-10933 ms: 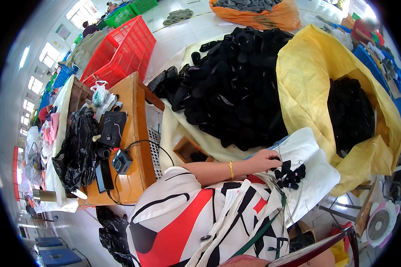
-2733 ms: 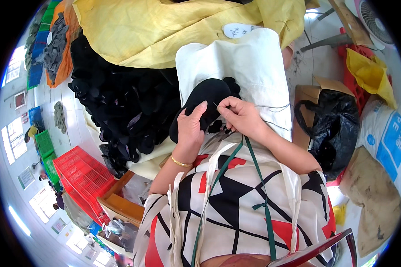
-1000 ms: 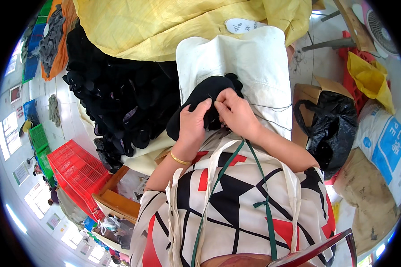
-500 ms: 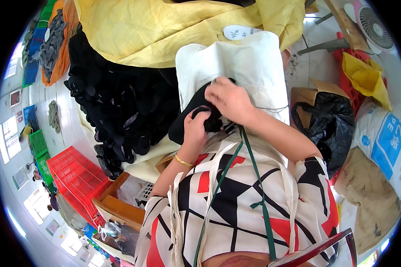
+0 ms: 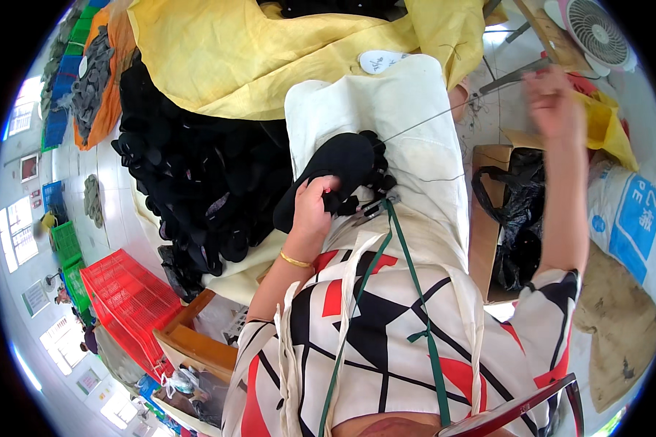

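Observation:
My left hand (image 5: 315, 207) grips a black shoe sole (image 5: 328, 175) over a white cloth (image 5: 386, 124) spread on my lap. A few small black pieces (image 5: 377, 164) lie on the cloth beside the sole. My right hand (image 5: 554, 102) is raised far out to the right, fingers pinched on a thin thread (image 5: 444, 115) that runs taut from the sole. The hand is blurred, so a needle cannot be made out. A gold bangle (image 5: 296, 259) sits on my left wrist.
A big heap of black soles (image 5: 197, 189) lies to my left, beside a yellow sack (image 5: 270, 51). A black plastic bag in a cardboard box (image 5: 514, 218) stands to my right. Red crates (image 5: 127, 306), a wooden table edge (image 5: 197, 342) and a fan (image 5: 598, 33) surround me.
My right hand left the sole and swung up and out to the right, drawing the thread taut. My left hand keeps hold of the black sole.

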Motion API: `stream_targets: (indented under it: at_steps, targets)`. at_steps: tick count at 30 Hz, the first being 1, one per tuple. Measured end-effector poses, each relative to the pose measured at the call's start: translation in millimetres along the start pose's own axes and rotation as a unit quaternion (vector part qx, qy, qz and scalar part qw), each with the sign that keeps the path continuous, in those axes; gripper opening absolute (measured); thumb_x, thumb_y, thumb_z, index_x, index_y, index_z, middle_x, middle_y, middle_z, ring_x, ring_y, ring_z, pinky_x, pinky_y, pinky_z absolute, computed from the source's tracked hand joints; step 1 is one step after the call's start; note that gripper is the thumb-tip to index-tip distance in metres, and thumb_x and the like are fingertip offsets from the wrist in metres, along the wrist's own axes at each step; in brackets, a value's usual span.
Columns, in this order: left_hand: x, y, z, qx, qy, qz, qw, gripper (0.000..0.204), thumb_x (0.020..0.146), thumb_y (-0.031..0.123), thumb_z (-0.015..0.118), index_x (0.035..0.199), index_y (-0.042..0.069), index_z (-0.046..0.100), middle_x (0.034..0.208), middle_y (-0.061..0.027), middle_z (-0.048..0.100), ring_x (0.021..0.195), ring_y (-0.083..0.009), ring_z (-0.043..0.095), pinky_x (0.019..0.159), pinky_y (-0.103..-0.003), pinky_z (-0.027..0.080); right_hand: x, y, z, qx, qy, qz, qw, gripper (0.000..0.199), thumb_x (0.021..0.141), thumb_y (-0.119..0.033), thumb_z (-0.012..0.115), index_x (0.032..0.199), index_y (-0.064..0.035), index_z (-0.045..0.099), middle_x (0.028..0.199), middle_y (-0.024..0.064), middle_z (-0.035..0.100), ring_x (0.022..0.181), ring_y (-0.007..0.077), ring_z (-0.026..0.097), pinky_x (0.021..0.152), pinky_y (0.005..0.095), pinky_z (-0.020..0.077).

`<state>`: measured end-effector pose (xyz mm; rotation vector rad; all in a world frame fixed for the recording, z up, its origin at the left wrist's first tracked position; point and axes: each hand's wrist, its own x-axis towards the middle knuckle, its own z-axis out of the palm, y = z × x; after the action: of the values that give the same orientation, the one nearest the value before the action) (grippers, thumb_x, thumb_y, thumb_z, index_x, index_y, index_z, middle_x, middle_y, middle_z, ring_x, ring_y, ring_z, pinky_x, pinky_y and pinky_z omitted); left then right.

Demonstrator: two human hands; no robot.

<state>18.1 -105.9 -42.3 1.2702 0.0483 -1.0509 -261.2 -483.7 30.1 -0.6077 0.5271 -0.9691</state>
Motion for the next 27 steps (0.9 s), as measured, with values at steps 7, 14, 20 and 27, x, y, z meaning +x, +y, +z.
stream_targets:
  at_steps: [7,14,20,27]
  targets:
    - [10,30,3,0.107,-0.062,-0.035,0.992,0.008,0.085,0.008,0.061,0.078,0.003,0.061,0.079,-0.0054,0.062,0.078,-0.016,0.059,0.079,-0.03,0.048,-35,-293,-202,-0.187,0.356,-0.392,0.827,0.019,0.09,-0.009,0.059,0.079,0.0055,0.064,0.082,0.0146,0.069,0.082,0.0272,0.065,0.079,0.0377,0.0542]
    - [34,81,31,0.406,-0.2,0.08,0.888,0.018,0.084,0.011,0.057,0.087,-0.006,0.062,0.075,-0.0061,0.062,0.072,-0.0112,0.055,0.068,-0.027,0.045,-129,-282,-238,-0.4,0.519,-0.466,0.594,0.032,0.086,-0.023,0.058,0.077,0.0045,0.071,0.082,0.0112,0.071,0.075,0.019,0.063,0.07,0.0344,0.0475]
    - [39,93,96,0.713,-0.37,0.165,0.572,0.026,0.081,0.019,0.055,0.096,0.003,0.068,0.083,-0.022,0.066,0.081,-0.0396,0.063,0.07,-0.047,0.049,-170,-226,-248,-0.513,0.515,-0.406,0.555,0.032,0.091,-0.025,0.06,0.077,0.0023,0.068,0.078,0.0076,0.067,0.073,0.0157,0.057,0.07,0.0334,0.0449]
    - [49,39,82,0.706,-0.386,0.285,0.521,0.023,0.091,0.019,0.058,0.106,0.004,0.065,0.097,-0.0144,0.065,0.097,-0.0346,0.061,0.085,-0.044,0.049,-145,-126,-218,-0.407,0.375,-0.332,0.764,0.024,0.099,-0.02,0.063,0.113,-0.0006,0.061,0.087,0.0034,0.065,0.077,0.0103,0.058,0.077,0.0287,0.0529]
